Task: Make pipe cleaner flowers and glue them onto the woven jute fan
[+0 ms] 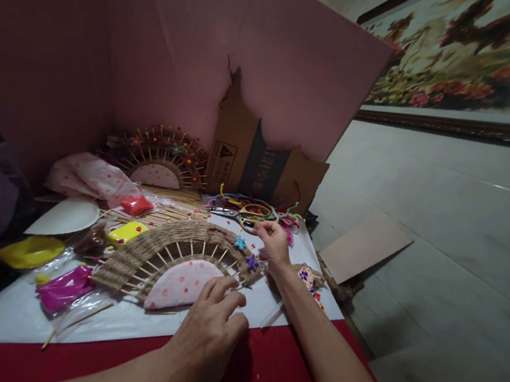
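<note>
A half-round woven craft piece (170, 245) of twine and wooden sticks lies on the white sheet, with a pink dotted half-disc (179, 282) at its centre. My left hand (210, 331) rests at its near edge, fingers curled, touching the half-disc. My right hand (272, 241) is at the piece's far right end, fingers pinched near a small blue flower (239, 242) and a purple flower (251, 261) stuck on the sticks. What the pinch holds is too small to make out.
A second decorated fan piece (159, 157) stands at the back by a cardboard box (259, 166). Scissors (236, 215) and coloured pipe cleaners (275, 213) lie behind my right hand. Bags of red, yellow and magenta clay (63, 287) and a white paper plate (64, 217) sit left.
</note>
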Demonstrator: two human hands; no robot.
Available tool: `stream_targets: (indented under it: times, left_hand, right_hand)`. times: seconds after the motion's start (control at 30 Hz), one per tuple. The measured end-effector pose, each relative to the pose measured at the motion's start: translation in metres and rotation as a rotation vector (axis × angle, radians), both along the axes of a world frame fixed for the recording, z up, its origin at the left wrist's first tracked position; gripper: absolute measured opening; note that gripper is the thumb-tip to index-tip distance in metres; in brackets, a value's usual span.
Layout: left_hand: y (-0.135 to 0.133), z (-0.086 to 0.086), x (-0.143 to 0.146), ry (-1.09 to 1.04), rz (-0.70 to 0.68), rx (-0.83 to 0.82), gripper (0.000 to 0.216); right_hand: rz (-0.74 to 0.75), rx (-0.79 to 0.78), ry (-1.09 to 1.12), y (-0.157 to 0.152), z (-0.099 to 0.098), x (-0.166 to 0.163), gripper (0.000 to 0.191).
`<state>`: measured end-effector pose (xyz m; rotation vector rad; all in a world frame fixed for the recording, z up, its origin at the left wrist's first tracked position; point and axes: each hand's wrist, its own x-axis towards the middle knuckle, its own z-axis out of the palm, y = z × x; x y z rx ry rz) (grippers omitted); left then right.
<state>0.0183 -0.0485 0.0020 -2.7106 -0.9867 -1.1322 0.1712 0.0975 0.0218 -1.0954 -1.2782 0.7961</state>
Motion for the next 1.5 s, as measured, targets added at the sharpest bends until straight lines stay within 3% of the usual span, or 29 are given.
stream_targets:
  times: [0.23, 0.37, 0.5, 0.97, 1.37, 1.5]
  left_hand:
    - [0.001, 0.000, 0.000, 0.021, 0.001, -0.017, 0.013]
    - [0.001, 0.000, -0.001, 0.025, 0.000, -0.022, 0.015]
    - [0.001, -0.001, -0.001, 0.028, -0.004, -0.025, 0.015]
    - [0.001, -0.002, 0.000, 0.012, -0.007, -0.023, 0.012]
    - [0.002, -0.002, -0.001, 0.032, -0.008, -0.038, 0.013]
    - [0.002, -0.003, -0.001, 0.045, -0.005, -0.032, 0.011]
  right_hand:
    - [0.096, 0.197, -0.191, -0.019, 0.008, -0.010, 0.022]
    - [0.124, 0.390, -0.497, -0.030, 0.012, -0.017, 0.022]
    - [0.088, 0.432, -0.657, -0.030, 0.009, -0.018, 0.019]
    - [0.008, 0.452, -0.568, -0.029, 0.008, -0.015, 0.019]
    - [-0.092, 0.459, -0.594, -0.031, 0.006, -0.016, 0.005]
    - [-0.116, 0.420, -0.572, -0.031, 0.007, -0.014, 0.013]
